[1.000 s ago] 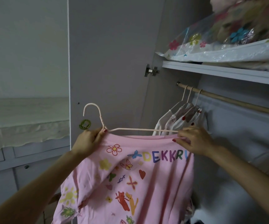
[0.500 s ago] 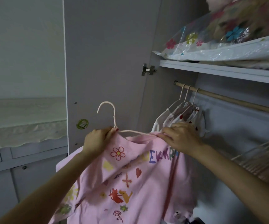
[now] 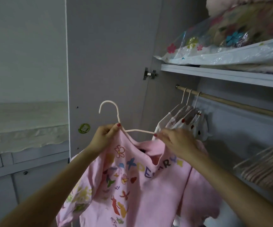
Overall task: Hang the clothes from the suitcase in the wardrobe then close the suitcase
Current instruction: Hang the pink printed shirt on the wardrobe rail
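A pink T-shirt point(image 3: 142, 185) with coloured drawings and letters hangs from a thin pale hanger point(image 3: 116, 115) in front of the open wardrobe. My left hand point(image 3: 105, 136) pinches the shirt's shoulder and the hanger at the base of its hook. My right hand point(image 3: 176, 141) pinches the hanger's arm and the shirt's neckline on the right side. The hanger's hook points up and left, free of the wooden rail point(image 3: 230, 102). The suitcase is out of sight.
Three white garments point(image 3: 185, 122) hang at the rail's left end. The open wardrobe door point(image 3: 109, 54) stands behind the hanger. A shelf point(image 3: 222, 74) above holds bagged bedding point(image 3: 230, 41). Spare hangers point(image 3: 263, 167) lie at the lower right.
The hanger has shifted right and its hook has risen. The shirt's neckline has slid down the hanger's right arm, and my right hand now pinches the bare wire.
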